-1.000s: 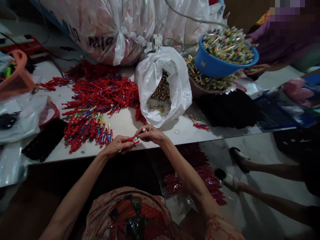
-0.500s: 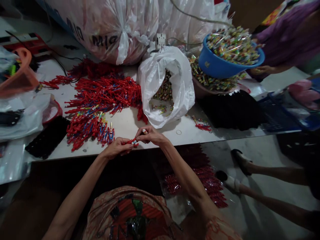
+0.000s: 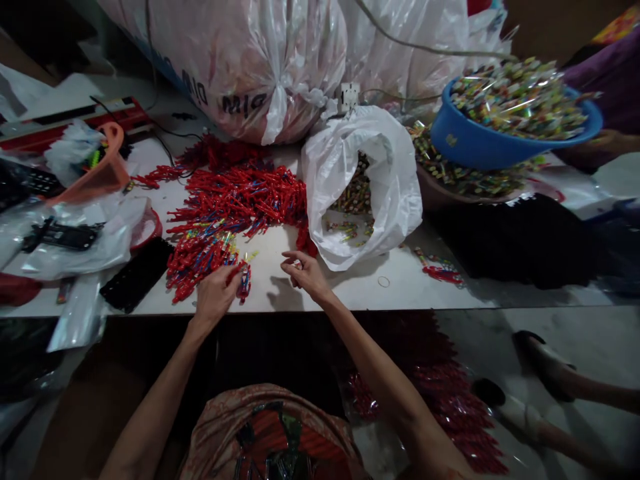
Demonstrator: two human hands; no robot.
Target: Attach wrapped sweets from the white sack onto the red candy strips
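My left hand [image 3: 217,293] is at the near right end of a pile of red plastic figures [image 3: 193,263] with blue and yellow parts. Its fingers are pinched on a red and blue figure [image 3: 244,283] beside the pile; the grip is partly hidden. Above the white tabletop, my right hand [image 3: 307,277] is curled, index finger stretched out to the left. A small whitish tube [image 3: 299,265] shows among its fingers, mostly covered. Just behind the right hand stands an open white plastic bag [image 3: 395,220] with many small printed tubes [image 3: 354,187] inside.
A larger heap of red figures [image 3: 245,197] lies farther back. Several loose pieces [image 3: 440,270] and a rubber band [image 3: 383,282] lie to the right. A blue basin [image 3: 480,147] heaped with tubes, a black stack [image 3: 500,240] and an orange basket [image 3: 113,160] stand around. A person's sleeve [image 3: 613,83] shows at right.
My hands have parted. The left carried a red figure to the pile on the left; the right moved slightly away from it over the table. The view has shifted left.
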